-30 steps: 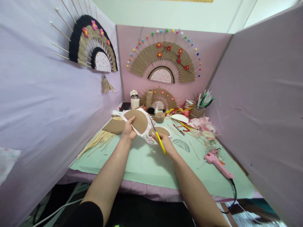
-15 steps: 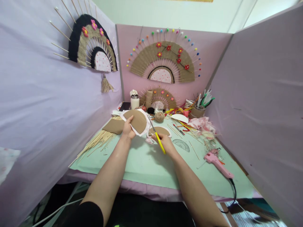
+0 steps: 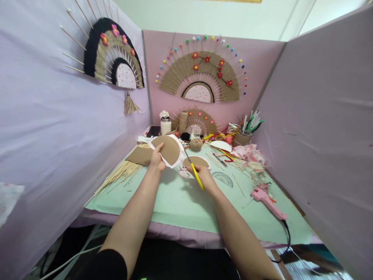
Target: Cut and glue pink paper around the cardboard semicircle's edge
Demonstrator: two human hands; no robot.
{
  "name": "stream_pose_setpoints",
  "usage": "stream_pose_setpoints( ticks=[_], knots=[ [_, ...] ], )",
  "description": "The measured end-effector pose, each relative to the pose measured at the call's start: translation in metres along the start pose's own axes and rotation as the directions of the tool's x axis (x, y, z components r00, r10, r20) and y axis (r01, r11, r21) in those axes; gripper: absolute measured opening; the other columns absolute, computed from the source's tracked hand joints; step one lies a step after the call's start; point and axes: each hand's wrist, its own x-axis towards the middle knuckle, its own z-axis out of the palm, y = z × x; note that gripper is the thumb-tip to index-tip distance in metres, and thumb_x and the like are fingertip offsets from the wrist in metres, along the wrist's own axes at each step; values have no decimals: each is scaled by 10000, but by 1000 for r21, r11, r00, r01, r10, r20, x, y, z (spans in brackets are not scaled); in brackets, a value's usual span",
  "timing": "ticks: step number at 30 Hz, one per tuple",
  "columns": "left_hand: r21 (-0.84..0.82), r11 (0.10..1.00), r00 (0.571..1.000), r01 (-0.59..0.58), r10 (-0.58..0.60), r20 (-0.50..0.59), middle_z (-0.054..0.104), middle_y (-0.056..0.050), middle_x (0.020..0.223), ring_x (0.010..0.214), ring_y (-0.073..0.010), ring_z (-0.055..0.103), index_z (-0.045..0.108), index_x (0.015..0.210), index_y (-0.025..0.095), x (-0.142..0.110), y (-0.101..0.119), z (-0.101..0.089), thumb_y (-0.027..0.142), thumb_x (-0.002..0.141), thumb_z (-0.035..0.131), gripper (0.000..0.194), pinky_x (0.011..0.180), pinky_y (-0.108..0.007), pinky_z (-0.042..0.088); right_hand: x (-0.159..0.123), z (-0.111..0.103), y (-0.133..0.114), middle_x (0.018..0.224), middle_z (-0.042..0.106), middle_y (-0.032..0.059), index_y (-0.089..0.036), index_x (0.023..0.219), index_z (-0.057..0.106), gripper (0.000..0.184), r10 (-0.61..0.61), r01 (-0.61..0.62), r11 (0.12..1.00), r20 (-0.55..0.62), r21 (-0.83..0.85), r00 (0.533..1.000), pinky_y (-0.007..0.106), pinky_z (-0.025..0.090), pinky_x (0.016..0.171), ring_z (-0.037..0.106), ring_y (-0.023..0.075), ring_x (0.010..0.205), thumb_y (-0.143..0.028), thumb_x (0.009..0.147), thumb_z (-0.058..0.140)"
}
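Above the table, my left hand (image 3: 158, 158) pinches a half-round piece of brown cardboard (image 3: 170, 149) by its lower left edge, thumb on top. White fabric (image 3: 183, 149) sticks out as a border around the cardboard's curve. My right hand (image 3: 202, 174) is closed around the yellow handles of a pair of scissors (image 3: 197, 177). Their blades point up and left, close to the fabric's right edge; I cannot tell whether they touch it. Behind the scissors lies a second cardboard half-round (image 3: 198, 161) with a white fabric border, partly hidden by my right hand.
Thin wooden sticks (image 3: 121, 173) and a cardboard piece (image 3: 140, 155) lie at left. A protractor (image 3: 223, 179) and a pink glue gun (image 3: 269, 203) with a cord are at right. Behind stand a twine ball (image 3: 196, 144), a white bottle (image 3: 166, 124) and fabric scraps (image 3: 250, 153).
The scissors' blades have shifted slightly, their tips now a little lower and further right. Both hands stay almost in place, still holding the cardboard piece and the scissors.
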Motion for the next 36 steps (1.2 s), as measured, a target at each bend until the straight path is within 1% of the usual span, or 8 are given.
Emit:
stream_pose_setpoints(
  ticks=[5, 9, 13, 16, 18, 23, 28, 36],
  knots=[
    [-18, 1000, 1000, 2, -2, 7, 699, -61, 683, 690, -205, 683, 619, 960, 115, -2, 1, 2, 222, 794, 521, 221, 750, -335, 540, -1, -1, 0, 477, 395, -23, -160, 579, 553, 499, 7, -7, 1000, 2, 17, 1000, 219, 256, 469, 378, 114, 497, -618, 750, 451],
    [-17, 1000, 1000, 5, -5, 7, 700, -61, 685, 691, -208, 683, 619, 967, 115, -3, 1, 2, 223, 793, 524, 226, 753, -340, 540, 0, 0, -1, 503, 383, -23, -169, 557, 476, 506, 6, -6, 1000, -35, 6, 999, 223, 256, 484, 361, 110, 513, -619, 776, 400],
    [-15, 1000, 1000, 8, -8, 18, 703, -65, 695, 685, -206, 682, 616, 978, 108, -2, 1, 2, 220, 794, 523, 234, 749, -336, 541, 1, 2, 2, 580, 457, -7, -164, 650, 512, 504, -23, 24, 1000, -40, 17, 999, 227, 281, 508, 403, 123, 563, -622, 794, 358],
    [-3, 1000, 1000, 17, -17, 18, 703, -63, 697, 698, -208, 684, 613, 1006, 109, -2, 0, 1, 218, 791, 524, 258, 749, -334, 540, 2, 3, 4, 647, 509, 10, -161, 731, 541, 513, -35, 35, 998, 0, 52, 999, 231, 312, 528, 440, 133, 595, -631, 799, 347],
    [10, 1000, 1000, 22, -22, 13, 703, -64, 700, 694, -207, 683, 613, 1009, 109, -2, 0, 1, 223, 788, 527, 263, 748, -334, 540, 1, 3, 5, 636, 504, 12, -160, 721, 531, 531, -23, 21, 997, 39, 68, 999, 229, 309, 512, 441, 132, 579, -649, 797, 338],
    [5, 1000, 1000, 16, -16, -1, 702, -68, 695, 681, -206, 682, 616, 987, 106, -1, 0, 1, 217, 786, 524, 247, 743, -333, 541, -3, 2, 2, 515, 425, -14, -168, 689, 489, 570, 11, -29, 992, 149, 123, 989, 223, 279, 453, 394, 114, 480, -698, 789, 305],
    [-36, 999, 999, -32, 32, -20, 699, -55, 685, 708, -204, 685, 621, 982, 119, 0, 1, 1, 216, 791, 519, 237, 744, -322, 542, -4, 4, 5, 462, 366, -41, -176, 700, 463, 589, 56, -102, 974, 223, 200, 973, 214, 275, 404, 361, 92, 398, -735, 776, 295],
    [17, 1000, 998, 1, 0, -55, 705, -82, 707, 705, -216, 686, 621, 997, 96, -5, 1, 5, 221, 779, 532, 267, 736, -334, 547, -7, 3, 6, 522, 371, -56, -197, 710, 398, 579, -44, -143, 892, 398, 428, 916, 194, 266, 350, 317, 57, 357, -751, 783, 244]
  ],
)
